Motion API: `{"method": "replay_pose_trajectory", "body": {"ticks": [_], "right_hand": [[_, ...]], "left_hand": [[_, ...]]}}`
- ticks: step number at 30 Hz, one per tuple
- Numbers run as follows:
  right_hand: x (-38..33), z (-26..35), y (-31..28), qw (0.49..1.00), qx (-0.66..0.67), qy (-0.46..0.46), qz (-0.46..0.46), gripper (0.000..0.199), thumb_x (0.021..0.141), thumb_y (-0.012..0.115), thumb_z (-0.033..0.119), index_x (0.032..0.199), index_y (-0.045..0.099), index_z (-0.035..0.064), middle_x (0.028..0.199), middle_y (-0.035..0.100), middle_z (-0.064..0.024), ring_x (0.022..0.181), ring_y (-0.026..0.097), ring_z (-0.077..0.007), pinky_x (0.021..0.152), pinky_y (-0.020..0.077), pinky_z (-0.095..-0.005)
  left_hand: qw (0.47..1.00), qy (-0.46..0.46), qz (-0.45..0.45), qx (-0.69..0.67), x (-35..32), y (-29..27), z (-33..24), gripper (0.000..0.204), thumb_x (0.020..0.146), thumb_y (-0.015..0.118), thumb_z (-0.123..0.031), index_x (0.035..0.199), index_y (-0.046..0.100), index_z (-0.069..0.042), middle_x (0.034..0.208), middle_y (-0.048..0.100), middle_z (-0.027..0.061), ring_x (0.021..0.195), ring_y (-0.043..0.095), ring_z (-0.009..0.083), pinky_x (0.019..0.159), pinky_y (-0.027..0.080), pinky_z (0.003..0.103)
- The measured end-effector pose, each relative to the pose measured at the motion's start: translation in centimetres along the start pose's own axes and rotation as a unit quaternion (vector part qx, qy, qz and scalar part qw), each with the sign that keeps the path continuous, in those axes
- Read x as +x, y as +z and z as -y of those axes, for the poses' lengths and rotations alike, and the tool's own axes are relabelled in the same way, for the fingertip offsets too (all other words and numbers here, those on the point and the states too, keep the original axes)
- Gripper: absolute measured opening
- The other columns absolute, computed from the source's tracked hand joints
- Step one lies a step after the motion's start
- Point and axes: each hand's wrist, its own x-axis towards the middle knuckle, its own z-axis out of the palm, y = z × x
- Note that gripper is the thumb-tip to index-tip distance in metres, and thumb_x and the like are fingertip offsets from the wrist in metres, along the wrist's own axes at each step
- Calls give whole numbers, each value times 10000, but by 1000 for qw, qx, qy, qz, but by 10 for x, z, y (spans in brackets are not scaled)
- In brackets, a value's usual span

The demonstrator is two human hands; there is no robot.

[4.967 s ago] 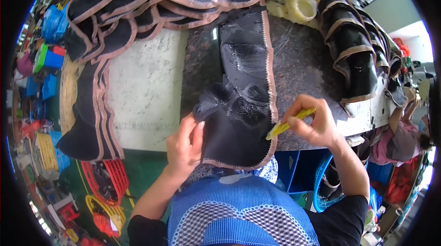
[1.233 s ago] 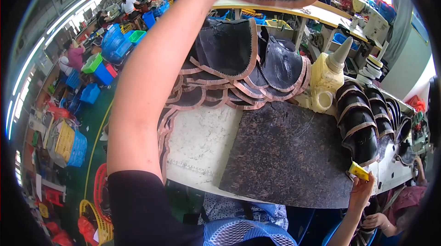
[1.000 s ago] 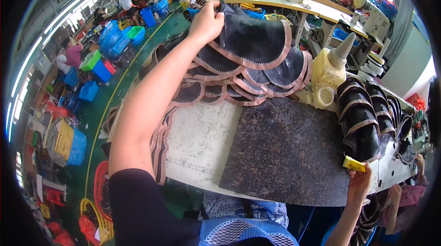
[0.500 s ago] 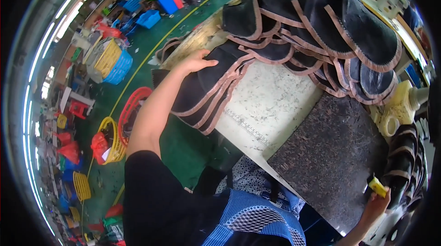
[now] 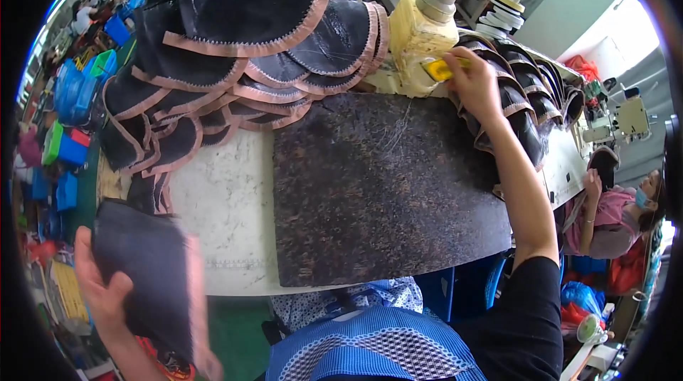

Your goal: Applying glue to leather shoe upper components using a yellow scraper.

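Note:
My left hand (image 5: 105,292) grips a black panel with a pinkish-brown edge strip (image 5: 146,260), held up at the table's left end and blurred along its lower edge. At the far side, my right hand (image 5: 475,86) is closed on a small yellow tool (image 5: 438,69); its working end is hidden at the side opening of a yellow container with a grey cone spout (image 5: 424,31). Overlapping black panels with the same strip (image 5: 256,7) are heaped at the far left. A dark, mottled board (image 5: 384,196) lies in front of me.
Curved black pieces (image 5: 523,96) stand in a row right of the board. The pale tabletop (image 5: 224,217) shows left of it. A co-worker in pink (image 5: 605,221) holds a dark piece at the far right. White rolls (image 5: 501,18) are stacked behind the container.
My view has swung right. My left hand has lifted a panel off the left pile and brought it nearer. My right hand has carried the yellow tool from the board's right side to the container.

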Motion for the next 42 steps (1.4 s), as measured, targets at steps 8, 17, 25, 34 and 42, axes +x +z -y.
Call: {"method": "replay_pose_trajectory", "body": {"ticks": [8,17,25,34,42], "right_hand": [[-3,-40,35,947,270,165,-52,318,1029,613,272,1087,675,-34,838,714,-93,558,657,-123,517,532,-215],[-89,25,49,808,475,305,171,321,1064,533,274,1113,659,-17,867,717,-73,509,592,-64,447,450,-169],[-133,81,99,942,245,126,192,233,1056,546,172,1081,669,-23,857,714,-123,567,654,-117,485,520,-221],[-92,117,97,891,135,53,431,294,999,632,259,991,714,-23,835,728,-126,690,717,-136,562,568,-262],[-74,133,98,887,-58,-46,456,300,804,712,260,829,668,-36,708,671,-149,643,663,-245,632,542,-366]], "left_hand": [[952,-86,269,123,37,221,77,557,962,698,-186,1413,414,-26,1152,632,130,1077,618,228,955,497,367],[943,-72,288,150,37,212,82,552,909,691,-33,1375,399,-85,803,580,62,718,569,155,677,463,314],[970,-51,220,86,27,232,101,433,890,749,-46,1184,431,-35,783,631,44,687,580,91,631,471,258],[977,-83,190,40,21,231,98,462,867,785,-81,1182,450,-44,788,667,50,672,575,93,629,477,262],[978,-87,182,46,21,232,99,478,856,795,-97,1201,467,-55,795,653,45,709,571,96,661,473,264]]}}
